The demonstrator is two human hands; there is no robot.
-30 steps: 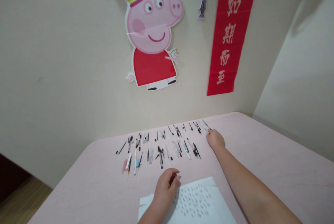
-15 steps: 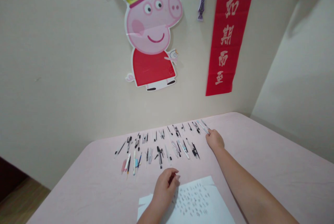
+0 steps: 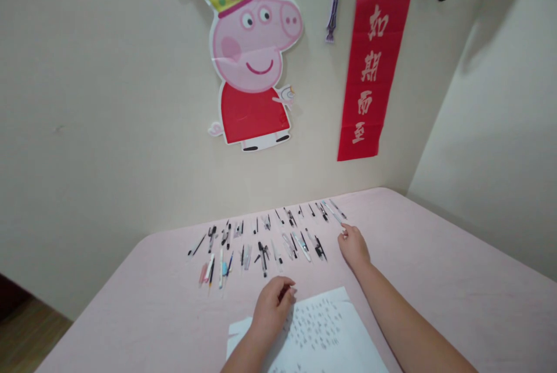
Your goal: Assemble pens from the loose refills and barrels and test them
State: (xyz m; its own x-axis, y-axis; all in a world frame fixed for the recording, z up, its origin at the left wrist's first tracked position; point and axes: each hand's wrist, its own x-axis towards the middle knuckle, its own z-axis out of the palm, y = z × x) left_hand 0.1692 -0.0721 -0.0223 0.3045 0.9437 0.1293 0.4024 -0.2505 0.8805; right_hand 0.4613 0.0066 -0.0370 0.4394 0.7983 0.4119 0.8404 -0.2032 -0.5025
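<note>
My left hand (image 3: 273, 303) rests at the upper left of a handwritten sheet of paper (image 3: 317, 326). Its fingers are curled together, and whatever they may hold is hidden. Further out on the right, my right hand (image 3: 355, 248) lies low over the table with thumb and fingers pinched. A small pale bit shows at those fingertips, too small to name. Just beyond them is the near end of a light blue and white pen (image 3: 331, 212). A clear pen (image 3: 338, 209) lies beside that one.
Pens and pen parts lie in two rows on the pink-covered table (image 3: 130, 303), including a black pen (image 3: 263, 260) and a pink cap (image 3: 203, 273). Behind stands a wall with a cartoon pig cutout (image 3: 255, 71) and a red banner (image 3: 374, 65).
My right hand has drawn back slightly towards me from the ends of the rightmost pens. My left hand stays by the paper. The whole view has shifted a little.
</note>
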